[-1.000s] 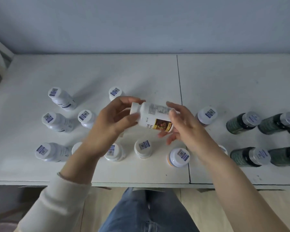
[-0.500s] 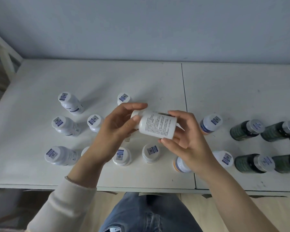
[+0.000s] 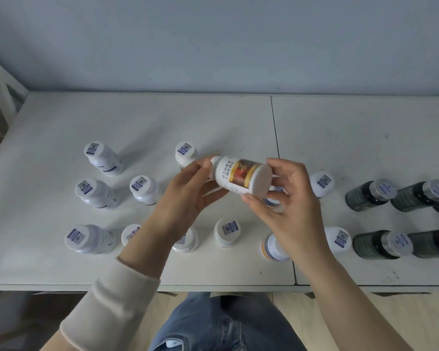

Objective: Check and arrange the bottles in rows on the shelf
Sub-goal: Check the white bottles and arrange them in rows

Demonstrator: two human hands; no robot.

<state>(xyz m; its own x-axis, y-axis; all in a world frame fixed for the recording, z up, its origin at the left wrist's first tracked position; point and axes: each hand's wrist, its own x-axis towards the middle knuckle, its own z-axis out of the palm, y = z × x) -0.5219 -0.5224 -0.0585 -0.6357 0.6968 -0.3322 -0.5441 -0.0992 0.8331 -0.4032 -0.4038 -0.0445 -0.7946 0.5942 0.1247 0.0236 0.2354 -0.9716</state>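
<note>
A white bottle with an orange picture label (image 3: 241,177) lies on its side in the air above the white shelf (image 3: 162,117), its flat base turned toward me. My left hand (image 3: 188,196) grips its cap end and my right hand (image 3: 292,198) grips its base end. Several upright white bottles with barcode stickers on their caps stand in loose rows on the shelf, for example a bottle (image 3: 103,158) at the back left and a bottle (image 3: 227,231) in the front row. Several dark green bottles (image 3: 368,195) stand at the right.
A seam (image 3: 276,133) splits the shelf top into two panels. A grey-blue wall (image 3: 213,41) closes the back. The shelf's front edge (image 3: 61,287) runs just above my jeans. A white frame post (image 3: 3,82) stands at the far left.
Both hands have turned the held bottle about its axis: the text side showed half a second ago, and the orange picture label faces up now, with the base tipped toward me.
</note>
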